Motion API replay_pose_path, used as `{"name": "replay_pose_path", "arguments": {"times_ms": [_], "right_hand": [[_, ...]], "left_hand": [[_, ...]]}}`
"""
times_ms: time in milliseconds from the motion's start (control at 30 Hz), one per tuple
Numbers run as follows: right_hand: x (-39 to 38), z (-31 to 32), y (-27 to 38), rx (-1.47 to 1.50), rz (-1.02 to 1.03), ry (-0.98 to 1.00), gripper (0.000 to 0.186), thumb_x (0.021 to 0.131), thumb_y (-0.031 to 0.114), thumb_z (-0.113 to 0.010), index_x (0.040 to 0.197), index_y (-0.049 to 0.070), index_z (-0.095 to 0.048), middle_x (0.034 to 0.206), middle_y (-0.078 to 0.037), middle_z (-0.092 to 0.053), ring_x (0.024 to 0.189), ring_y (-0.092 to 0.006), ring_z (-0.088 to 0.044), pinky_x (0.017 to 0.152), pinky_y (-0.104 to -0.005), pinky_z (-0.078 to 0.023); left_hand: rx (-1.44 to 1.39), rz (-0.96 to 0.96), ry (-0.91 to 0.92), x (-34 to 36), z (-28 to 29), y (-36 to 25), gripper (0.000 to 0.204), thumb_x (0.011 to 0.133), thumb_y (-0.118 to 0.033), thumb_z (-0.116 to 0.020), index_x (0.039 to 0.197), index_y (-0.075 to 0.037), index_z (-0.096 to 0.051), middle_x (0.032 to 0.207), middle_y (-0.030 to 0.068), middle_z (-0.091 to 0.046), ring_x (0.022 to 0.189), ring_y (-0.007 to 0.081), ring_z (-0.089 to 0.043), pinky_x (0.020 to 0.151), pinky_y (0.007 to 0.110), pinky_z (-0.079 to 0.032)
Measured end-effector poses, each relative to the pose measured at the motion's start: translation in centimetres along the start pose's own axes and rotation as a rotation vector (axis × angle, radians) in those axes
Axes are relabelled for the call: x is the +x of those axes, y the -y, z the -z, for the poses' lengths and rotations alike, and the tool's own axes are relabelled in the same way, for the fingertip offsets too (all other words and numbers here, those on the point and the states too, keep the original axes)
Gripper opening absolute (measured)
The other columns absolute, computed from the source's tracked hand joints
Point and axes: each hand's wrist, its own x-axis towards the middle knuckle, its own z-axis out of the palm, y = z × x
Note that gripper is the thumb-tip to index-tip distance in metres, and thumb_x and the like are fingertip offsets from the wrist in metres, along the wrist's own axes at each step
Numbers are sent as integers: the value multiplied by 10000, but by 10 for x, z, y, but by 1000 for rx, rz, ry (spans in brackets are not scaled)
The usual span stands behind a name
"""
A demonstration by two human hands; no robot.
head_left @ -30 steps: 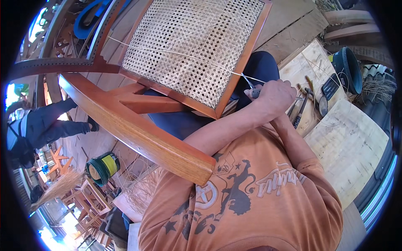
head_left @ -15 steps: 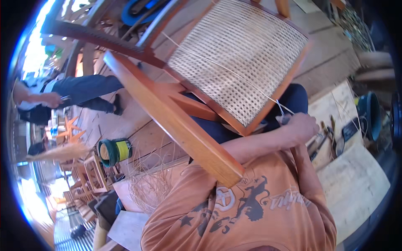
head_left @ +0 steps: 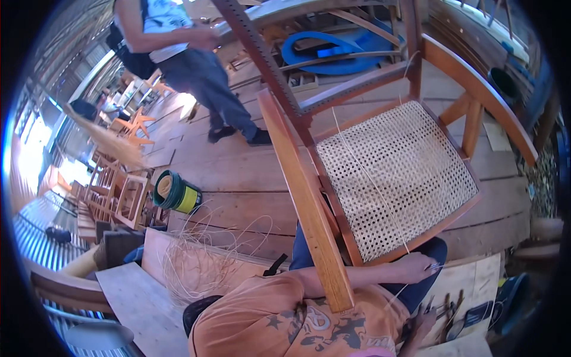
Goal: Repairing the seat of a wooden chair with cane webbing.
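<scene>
On the left side, a green bucket [head_left: 172, 200] stands near loose cane strands [head_left: 197, 271]. In the middle is the wooden chair [head_left: 307, 211] with its woven seat [head_left: 397, 181]. At its near edge, the left hand [head_left: 414, 268] holds a small metal tool [head_left: 435, 266]. The right hand [head_left: 423, 323] is near some hand tools [head_left: 458, 300]; its grip I cannot tell.

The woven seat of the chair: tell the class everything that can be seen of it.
The seat is a squarish, pale straw-coloured panel that looks like woven cane, its open mesh dotted with small dark holes. A reddish-brown wooden frame borders it. It faces up toward the camera, slanted in the picture. A thin pale strand crosses it toward the left hand, by its lower edge.
</scene>
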Motion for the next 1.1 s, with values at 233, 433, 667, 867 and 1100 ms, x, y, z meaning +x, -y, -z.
{"name": "replay_pose_path", "arguments": {"times_ms": [233,433,667,867,1100], "right_hand": [[-2,89,158,1499,-95,408,277,902,227,-525,1089,23,-533,873,-63,-568,783,-125,-552,674,-249,-463],[24,57,164,1559,84,370,200,905,237,-536,984,53,-528,812,-20,-560,703,-81,-531,597,-219,-449],[35,45,157,1540,-69,215,158,908,217,-516,931,62,-534,760,-18,-564,623,-94,-542,529,-221,-450],[26,60,156,1023,-18,427,158,869,176,-529,866,31,-594,741,-57,-601,635,-115,-580,554,-225,-460],[25,75,179,393,800,283,175,805,172,-581,917,39,-603,880,-143,-627,806,-302,-613,729,-357,-490]], "left_hand": [[28,91,94,-16,4,29,274,837,-205,-496,673,5,-560,541,129,-573,471,246,-560,514,373,-449],[61,127,92,-18,10,44,252,808,-208,-508,721,16,-585,587,122,-593,532,229,-575,533,378,-447],[226,231,-12,-57,49,34,248,793,-206,-483,836,17,-579,703,207,-594,683,367,-590,656,449,-451],[304,319,51,-52,45,47,270,796,-211,-443,809,9,-598,773,241,-603,750,395,-594,710,487,-450],[309,484,328,-42,63,9,282,811,-276,-450,764,-44,-605,657,147,-598,602,302,-595,595,428,-460]]}}
